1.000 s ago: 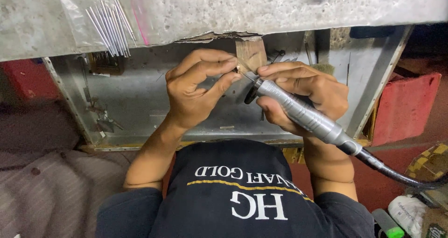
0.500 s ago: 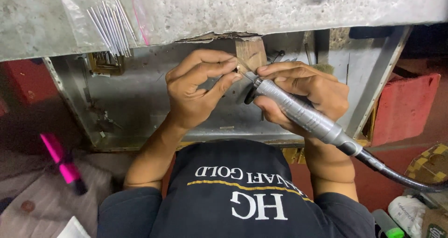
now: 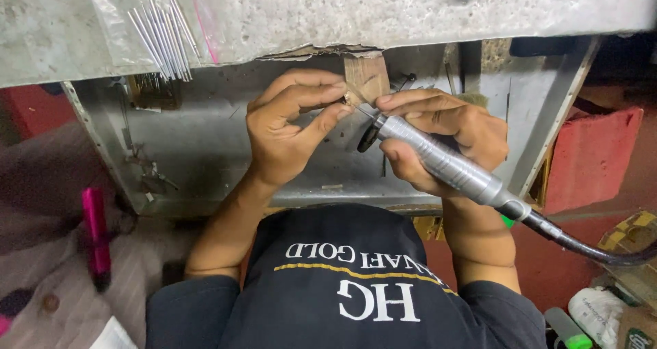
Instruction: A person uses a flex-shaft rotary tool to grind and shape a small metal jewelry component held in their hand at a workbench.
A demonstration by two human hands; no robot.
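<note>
1. Pinching a small pale workpiece [image 3: 354,100] between thumb and curled fingertips, the left hand [image 3: 291,126] steadies it against a wooden bench peg [image 3: 366,76] that juts from under the worn grey workbench top [image 3: 410,10].

2. The right hand [image 3: 438,137] is wrapped closed around a silver rotary handpiece [image 3: 445,164], held like a pen, its thin bit angled up to meet the workpiece just beside the left fingertips.

3. A black flexible shaft [image 3: 588,248] runs from the rear of the handpiece, off to the right edge of the picture.

4. Both hands work above an open metal catch tray [image 3: 205,150] slung beneath the bench; the two hands crowd the peg, so the workpiece itself is mostly hidden and its exact shape cannot be told.

5. A clear bag of thin metal rods [image 3: 161,37] lies on the bench top at upper left, well apart from the hands.

6. The person's dark shirt [image 3: 342,287] fills the lower middle of the picture.

7. A pink tool [image 3: 96,233] lies low at the left on striped grey cloth [image 3: 55,308].

8. A red box [image 3: 588,161] stands at the right, with a white bottle [image 3: 599,311] and a green-tipped marker [image 3: 568,330] in the lower right corner.
</note>
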